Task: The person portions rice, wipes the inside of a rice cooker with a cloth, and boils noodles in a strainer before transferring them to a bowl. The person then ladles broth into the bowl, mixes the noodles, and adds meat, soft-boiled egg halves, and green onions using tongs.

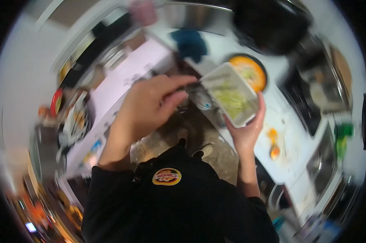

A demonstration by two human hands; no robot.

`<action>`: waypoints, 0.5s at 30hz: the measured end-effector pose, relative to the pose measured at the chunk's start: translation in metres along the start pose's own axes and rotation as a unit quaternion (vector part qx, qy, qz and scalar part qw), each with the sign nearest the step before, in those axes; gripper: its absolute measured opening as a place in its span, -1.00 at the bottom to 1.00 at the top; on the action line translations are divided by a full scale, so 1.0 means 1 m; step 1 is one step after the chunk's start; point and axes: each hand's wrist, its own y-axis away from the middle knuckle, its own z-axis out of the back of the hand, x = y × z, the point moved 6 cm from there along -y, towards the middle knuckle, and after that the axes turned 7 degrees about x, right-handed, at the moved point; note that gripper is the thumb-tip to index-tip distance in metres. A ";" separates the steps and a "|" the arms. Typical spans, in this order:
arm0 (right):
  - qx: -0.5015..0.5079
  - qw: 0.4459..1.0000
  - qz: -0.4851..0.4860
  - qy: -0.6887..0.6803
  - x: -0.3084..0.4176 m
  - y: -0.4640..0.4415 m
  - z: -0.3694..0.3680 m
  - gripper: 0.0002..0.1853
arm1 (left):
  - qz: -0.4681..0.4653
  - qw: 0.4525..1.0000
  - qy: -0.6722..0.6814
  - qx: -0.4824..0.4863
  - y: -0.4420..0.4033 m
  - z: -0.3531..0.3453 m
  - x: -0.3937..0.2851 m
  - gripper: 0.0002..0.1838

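A white rectangular container point(247, 115) with pale green shreds point(230, 99) inside is gripped near its lower end by my right hand point(250, 127). The container is tilted so that its inside faces me. My left hand point(150, 103) is raised at the container's left, its fingers and thumb apart and nothing visible between them; it is somewhat blurred. Partly behind the container, a dark round bowl point(265, 77) with orange contents and some pale green bits rests on the white counter point(288, 137).
A blue cloth point(191, 44) lies beyond the container. Orange spill and a small orange-filled spoon or dish point(275, 152) are on the counter. A large black pot or appliance point(272, 24) stands at the back, a sink point(323, 162) at the right, and a wire basket point(75, 125) at the left.
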 end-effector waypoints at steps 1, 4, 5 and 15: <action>0.001 0.999 0.042 -0.011 0.011 -0.011 -0.012 0.02 | 0.032 0.991 0.076 -0.105 0.025 0.021 0.023 -0.65; 0.033 0.988 0.153 0.009 0.065 -0.049 -0.055 -0.01 | 0.187 0.929 0.026 -0.320 0.112 0.052 0.106 -0.68; 0.047 0.984 0.170 -0.021 0.082 -0.064 -0.074 -0.02 | 0.283 0.890 0.034 -0.357 0.144 0.056 0.138 -0.67; -0.013 0.948 0.303 -0.101 0.250 -0.178 -0.355 -0.03 | 0.532 0.768 -0.079 -0.347 0.296 0.030 0.351 -0.58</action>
